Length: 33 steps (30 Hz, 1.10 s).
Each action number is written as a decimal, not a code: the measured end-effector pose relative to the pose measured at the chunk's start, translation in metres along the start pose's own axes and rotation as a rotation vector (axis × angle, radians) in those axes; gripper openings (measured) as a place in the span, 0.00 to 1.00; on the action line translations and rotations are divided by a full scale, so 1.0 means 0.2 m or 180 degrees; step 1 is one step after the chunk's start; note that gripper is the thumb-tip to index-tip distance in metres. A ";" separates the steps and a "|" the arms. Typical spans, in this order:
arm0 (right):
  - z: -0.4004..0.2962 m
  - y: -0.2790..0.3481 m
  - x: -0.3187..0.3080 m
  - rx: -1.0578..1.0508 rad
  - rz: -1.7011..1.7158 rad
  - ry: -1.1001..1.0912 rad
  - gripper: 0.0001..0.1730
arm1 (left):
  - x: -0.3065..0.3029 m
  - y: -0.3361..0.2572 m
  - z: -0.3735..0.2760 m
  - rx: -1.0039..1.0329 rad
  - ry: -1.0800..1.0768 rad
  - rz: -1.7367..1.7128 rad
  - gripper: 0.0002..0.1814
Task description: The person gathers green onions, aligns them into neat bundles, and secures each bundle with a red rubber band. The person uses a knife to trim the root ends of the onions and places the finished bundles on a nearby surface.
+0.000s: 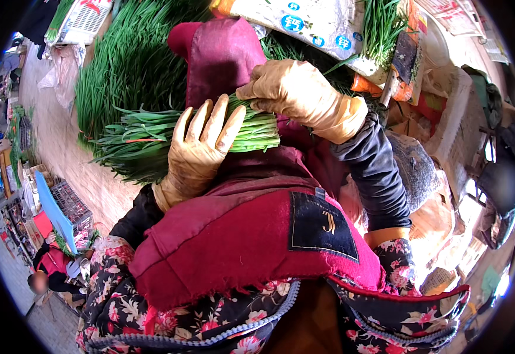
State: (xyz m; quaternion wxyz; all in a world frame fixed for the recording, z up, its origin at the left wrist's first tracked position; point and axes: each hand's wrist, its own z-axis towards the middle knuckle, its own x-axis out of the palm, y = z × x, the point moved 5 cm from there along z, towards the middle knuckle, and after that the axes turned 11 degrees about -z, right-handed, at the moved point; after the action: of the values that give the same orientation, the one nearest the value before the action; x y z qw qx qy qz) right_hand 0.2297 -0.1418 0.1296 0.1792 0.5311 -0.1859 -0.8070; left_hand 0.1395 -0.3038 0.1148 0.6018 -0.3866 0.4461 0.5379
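Observation:
A bundle of green garlic chives [257, 132] lies across my lap, its pale cut ends to the right and its leaves to the left. My left hand [204, 146], in a stained tan rubber glove, rests on the bundle with its fingers spread over the stalks. My right hand [279, 88], gloved alike, is at the bundle's upper edge near the stalk ends, thumb and fingers bent together; whether something thin is pinched there is hidden. An orange-red band [144, 140] shows around or on the leaves. Dark red cloth [222, 57] covers my knee beyond.
A large heap of chives [129, 66] lies beyond on the left. White printed sacking [301, 22] and more chives [381, 35] are at the upper right, beside a foam box [456, 128]. A person [54, 261] sits at the far left near a plastic crate [69, 205].

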 end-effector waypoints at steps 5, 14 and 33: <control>-0.11 -0.04 -0.01 0.0383 -0.1447 -0.0892 0.08 | -0.03 0.03 0.00 -0.0053 0.0147 -0.0416 0.44; -0.17 -0.14 -0.15 0.1046 0.0951 -0.0872 0.08 | -0.03 0.04 0.00 -0.0040 0.0248 -0.0529 0.53; 0.07 0.12 0.02 -0.0802 -0.1700 0.0433 0.09 | -0.06 0.14 0.04 0.0473 0.0387 -0.0835 0.37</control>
State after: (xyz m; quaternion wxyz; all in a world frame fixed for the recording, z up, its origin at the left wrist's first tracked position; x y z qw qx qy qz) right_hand 0.2174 -0.1634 0.1433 0.0371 0.5876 0.0743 -0.8049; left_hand 0.1126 -0.2967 0.1283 0.6657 -0.4278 0.4661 0.3958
